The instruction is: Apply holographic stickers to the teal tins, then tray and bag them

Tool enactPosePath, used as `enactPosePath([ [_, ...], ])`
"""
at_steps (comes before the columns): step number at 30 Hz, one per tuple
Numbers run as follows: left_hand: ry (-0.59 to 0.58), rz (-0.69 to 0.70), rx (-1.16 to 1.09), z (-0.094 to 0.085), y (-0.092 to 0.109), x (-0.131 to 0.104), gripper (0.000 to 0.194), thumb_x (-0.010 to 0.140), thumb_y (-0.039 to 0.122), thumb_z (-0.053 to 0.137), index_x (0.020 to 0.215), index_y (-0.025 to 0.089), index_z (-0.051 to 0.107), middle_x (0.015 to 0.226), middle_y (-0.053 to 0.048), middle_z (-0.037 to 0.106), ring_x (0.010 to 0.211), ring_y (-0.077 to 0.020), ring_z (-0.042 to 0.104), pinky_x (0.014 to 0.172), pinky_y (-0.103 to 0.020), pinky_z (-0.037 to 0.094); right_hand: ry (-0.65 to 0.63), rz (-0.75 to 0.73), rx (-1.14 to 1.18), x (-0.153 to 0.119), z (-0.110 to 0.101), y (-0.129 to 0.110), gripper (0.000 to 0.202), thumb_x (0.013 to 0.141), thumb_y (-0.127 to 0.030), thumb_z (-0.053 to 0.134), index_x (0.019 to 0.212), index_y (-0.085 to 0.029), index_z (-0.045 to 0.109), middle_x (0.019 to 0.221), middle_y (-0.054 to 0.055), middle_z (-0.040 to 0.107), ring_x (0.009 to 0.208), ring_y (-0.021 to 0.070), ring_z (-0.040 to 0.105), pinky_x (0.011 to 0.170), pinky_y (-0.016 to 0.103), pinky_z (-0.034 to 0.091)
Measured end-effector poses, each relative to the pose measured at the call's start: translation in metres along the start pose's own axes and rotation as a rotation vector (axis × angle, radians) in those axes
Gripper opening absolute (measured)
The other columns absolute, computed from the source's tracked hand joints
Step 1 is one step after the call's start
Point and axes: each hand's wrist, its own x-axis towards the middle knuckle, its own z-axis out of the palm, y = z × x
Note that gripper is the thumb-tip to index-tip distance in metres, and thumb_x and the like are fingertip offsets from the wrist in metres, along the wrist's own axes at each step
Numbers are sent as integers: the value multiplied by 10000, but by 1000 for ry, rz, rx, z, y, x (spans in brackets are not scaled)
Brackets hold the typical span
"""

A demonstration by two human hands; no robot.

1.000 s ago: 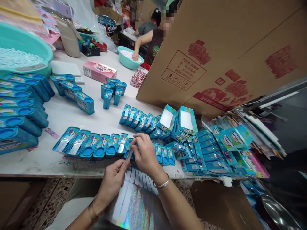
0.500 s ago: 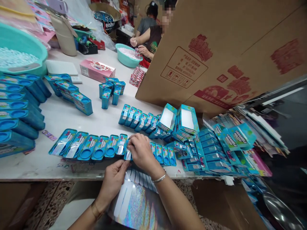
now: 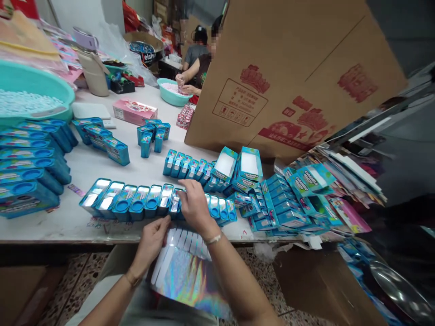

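Note:
A row of blue candy tins runs along the near side of the table, several with a shiny sticker strip across the top. My right hand is over the row, fingers bent together at a sticker lying on one tin's top; part of it is hidden under the fingers. Lower left of that tin, my left hand pinches the upper left edge of a holographic sticker sheet. The sheet hangs over my lap, with pale strips along its upper part.
Stacked blue tins and a turquoise basin of candies are at left. A second tin row stands behind. Right are open display boxes and a large carton. Another person's hands work at a far basin.
My left hand has drawn down and left from the tin, taking the sheet along. My right hand stays over the tin, where the sticker now lies. The camera view has shifted slightly.

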Motion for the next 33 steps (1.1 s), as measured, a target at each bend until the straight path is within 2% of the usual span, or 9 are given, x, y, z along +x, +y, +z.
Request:
enactPosePath([
  [2,-18,-12,-40,-5,7,-12,508,823,644,623,763,143,672,458,77,437,450,-106,399,465,-218,281,13,-5,105,-35,-15,-13,223,1007,-239,462,1193,-214,583,1165,106,621,1127,246,545,974,375,426],
  [5,-26,-11,-85,-8,14,-26,482,769,557,727,975,124,676,567,66,520,536,-125,493,520,-218,371,-189,53,138,-98,-24,-25,245,947,-334,614,1174,-242,596,1128,92,652,1062,276,574,915,403,452],
  [8,-60,50,-76,-4,14,-33,559,734,404,784,1194,136,613,722,39,605,725,-162,615,732,-263,486,-209,135,81,-146,-12,-21,485,863,-351,732,1293,-260,527,1290,110,614,1197,331,527,1064,519,346],
  [10,-139,57,-52,0,12,-36,616,717,323,784,1271,148,580,885,-10,660,880,-193,652,856,-300,493,-126,172,40,-163,0,-14,407,902,-279,675,1278,-267,518,1268,95,627,1200,308,539,1132,571,238],
  [15,-222,34,15,10,4,-39,572,751,307,721,1289,160,593,1130,-109,687,1071,-263,643,953,-388,475,75,147,-54,-174,16,3,82,975,-218,532,1025,-249,589,971,21,676,959,211,620,1150,558,203],
  [18,-193,62,-3,13,1,-37,509,762,307,714,1246,170,630,1145,-114,705,1116,-274,631,1020,-421,437,139,77,-84,-174,16,6,138,988,-190,492,1014,-251,613,920,6,673,899,180,629,1165,526,190],
  [23,-130,7,-110,17,9,-30,498,706,331,761,1162,154,670,1073,-111,722,1050,-278,648,931,-387,487,229,44,-63,-171,17,2,192,966,-149,509,1064,-257,634,926,7,679,890,169,650,1167,509,201],
  [28,-107,-36,-151,20,17,-28,513,686,347,775,1148,146,678,1002,-77,699,1002,-251,638,882,-337,485,260,95,16,-168,21,2,146,945,-131,518,985,-237,609,979,26,695,947,184,661,1140,500,253],
  [33,-134,-105,-245,21,14,-31,548,677,346,796,1173,153,668,980,-46,658,951,-224,626,753,-273,483,254,130,-15,-167,20,1,211,957,-159,547,1132,-254,613,1001,29,706,936,196,656,1115,496,257],
])
